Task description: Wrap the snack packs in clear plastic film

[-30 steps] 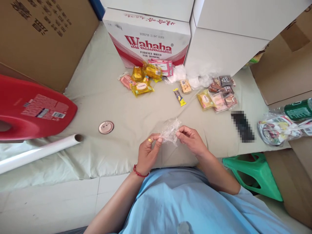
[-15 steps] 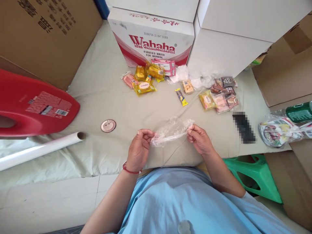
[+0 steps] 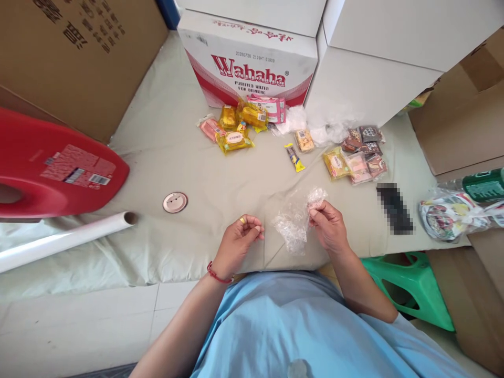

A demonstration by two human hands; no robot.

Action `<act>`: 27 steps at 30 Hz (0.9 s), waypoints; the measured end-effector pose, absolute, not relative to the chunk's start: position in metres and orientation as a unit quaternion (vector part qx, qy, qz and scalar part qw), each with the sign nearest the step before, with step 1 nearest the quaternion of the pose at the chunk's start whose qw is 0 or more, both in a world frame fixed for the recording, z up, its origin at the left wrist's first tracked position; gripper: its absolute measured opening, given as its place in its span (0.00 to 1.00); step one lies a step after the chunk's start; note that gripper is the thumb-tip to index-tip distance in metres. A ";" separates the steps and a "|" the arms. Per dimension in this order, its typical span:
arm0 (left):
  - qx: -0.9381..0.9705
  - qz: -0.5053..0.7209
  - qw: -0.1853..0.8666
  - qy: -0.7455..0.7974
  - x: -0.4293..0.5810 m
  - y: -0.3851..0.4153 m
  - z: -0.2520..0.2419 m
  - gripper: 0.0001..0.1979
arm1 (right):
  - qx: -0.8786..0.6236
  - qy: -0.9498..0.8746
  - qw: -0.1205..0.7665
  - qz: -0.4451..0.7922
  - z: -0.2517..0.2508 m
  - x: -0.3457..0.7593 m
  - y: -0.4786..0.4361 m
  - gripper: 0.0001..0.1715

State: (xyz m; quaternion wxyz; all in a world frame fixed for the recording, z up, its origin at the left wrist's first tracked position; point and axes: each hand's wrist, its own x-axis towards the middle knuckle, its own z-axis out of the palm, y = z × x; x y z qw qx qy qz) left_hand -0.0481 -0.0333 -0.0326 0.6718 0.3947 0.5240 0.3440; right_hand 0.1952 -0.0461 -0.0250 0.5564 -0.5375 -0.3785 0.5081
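A crumpled clear plastic bag (image 3: pixel 293 228) hangs from my right hand (image 3: pixel 329 226), whose thumb and fingers pinch its upper right end. The rest of the bag droops to the left, just above the cloth. My left hand (image 3: pixel 240 241), with a red bracelet at the wrist, is apart from the bag on its left side. Its fingers are curled in toward the thumb, and I see nothing between them. Beyond the hands lie a small yellow-and-dark wrapped bar (image 3: pixel 294 157), a wrapped biscuit pack (image 3: pixel 304 140) and a yellow snack packet (image 3: pixel 336 163).
Yellow and pink snack packets (image 3: pixel 235 140) are heaped before a Wahaha water carton (image 3: pixel 252 63). Brown packets (image 3: pixel 370 134) lie to the right, near a pixelated dark object (image 3: pixel 395 208). On the left are a round badge (image 3: pixel 175 202), a white tube (image 3: pixel 71 239) and a red jug (image 3: pixel 59 163).
My left hand has let go of the plastic bag and moved slightly right and nearer to me. The bag, stretched between both hands before, now hangs bunched from my right hand.
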 end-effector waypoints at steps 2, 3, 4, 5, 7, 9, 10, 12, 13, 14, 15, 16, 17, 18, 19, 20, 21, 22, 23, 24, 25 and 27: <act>0.393 0.309 0.684 0.531 -0.044 -0.035 -0.030 0.22 | -0.524 -0.337 0.572 0.534 -0.024 0.195 -0.046 0.14; 0.390 0.287 0.695 0.531 -0.041 -0.036 -0.028 0.24 | -0.515 -0.310 0.579 0.551 -0.024 0.194 -0.046 0.14; 0.383 0.267 0.708 0.530 -0.036 -0.038 -0.026 0.27 | -0.504 -0.283 0.587 0.567 -0.023 0.193 -0.046 0.14; 0.370 0.252 0.723 0.527 -0.031 -0.040 -0.023 0.29 | -0.492 -0.259 0.594 0.581 -0.022 0.191 -0.047 0.14; 0.330 0.237 0.749 0.523 -0.020 -0.044 -0.018 0.32 | -0.465 -0.232 0.608 0.600 -0.021 0.188 -0.047 0.14; 0.289 0.241 0.761 0.529 -0.011 -0.045 -0.016 0.33 | -0.442 -0.228 0.619 0.607 -0.020 0.186 -0.047 0.12; 0.274 0.248 0.761 0.533 -0.008 -0.045 -0.017 0.32 | -0.435 -0.229 0.622 0.609 -0.019 0.186 -0.047 0.12; 0.251 0.273 0.759 0.535 -0.007 -0.044 -0.020 0.31 | -0.429 -0.229 0.628 0.608 -0.019 0.189 -0.046 0.12; 0.241 0.286 0.760 0.531 -0.008 -0.043 -0.022 0.31 | -0.429 -0.228 0.631 0.605 -0.019 0.192 -0.045 0.11; 0.231 0.299 0.763 0.525 -0.010 -0.042 -0.024 0.30 | -0.430 -0.226 0.636 0.599 -0.019 0.195 -0.044 0.11; 0.221 0.311 0.766 0.518 -0.013 -0.042 -0.026 0.28 | -0.432 -0.224 0.641 0.593 -0.019 0.200 -0.043 0.11; 0.215 0.320 0.767 0.513 -0.016 -0.041 -0.028 0.26 | -0.433 -0.222 0.646 0.588 -0.019 0.204 -0.042 0.10; 0.211 0.328 0.766 0.511 -0.018 -0.041 -0.029 0.25 | -0.434 -0.218 0.650 0.584 -0.019 0.208 -0.041 0.09; 0.208 0.334 0.764 0.511 -0.020 -0.040 -0.029 0.24 | -0.435 -0.212 0.654 0.582 -0.020 0.212 -0.040 0.09; 0.206 0.337 0.762 0.513 -0.022 -0.040 -0.029 0.22 | -0.434 -0.206 0.656 0.582 -0.021 0.215 -0.040 0.09; 0.204 0.335 0.761 0.516 -0.022 -0.040 -0.028 0.21 | -0.433 -0.199 0.657 0.584 -0.022 0.217 -0.040 0.09; 0.200 0.329 0.763 0.519 -0.021 -0.039 -0.026 0.21 | -0.432 -0.195 0.656 0.587 -0.023 0.218 -0.041 0.09; 0.194 0.318 0.769 0.520 -0.020 -0.039 -0.024 0.21 | -0.432 -0.194 0.653 0.591 -0.024 0.218 -0.042 0.09; 0.187 0.304 0.777 0.519 -0.018 -0.039 -0.022 0.23 | -0.432 -0.198 0.647 0.596 -0.025 0.217 -0.044 0.09; 0.183 0.291 0.785 0.516 -0.016 -0.038 -0.020 0.26 | -0.433 -0.207 0.638 0.602 -0.026 0.216 -0.045 0.09; 0.183 0.280 0.791 0.512 -0.013 -0.038 -0.018 0.29 | -0.433 -0.217 0.629 0.609 -0.027 0.215 -0.047 0.08; 0.200 0.269 0.791 0.512 -0.007 -0.037 -0.016 0.32 | -0.427 -0.232 0.612 0.624 -0.027 0.211 -0.050 0.08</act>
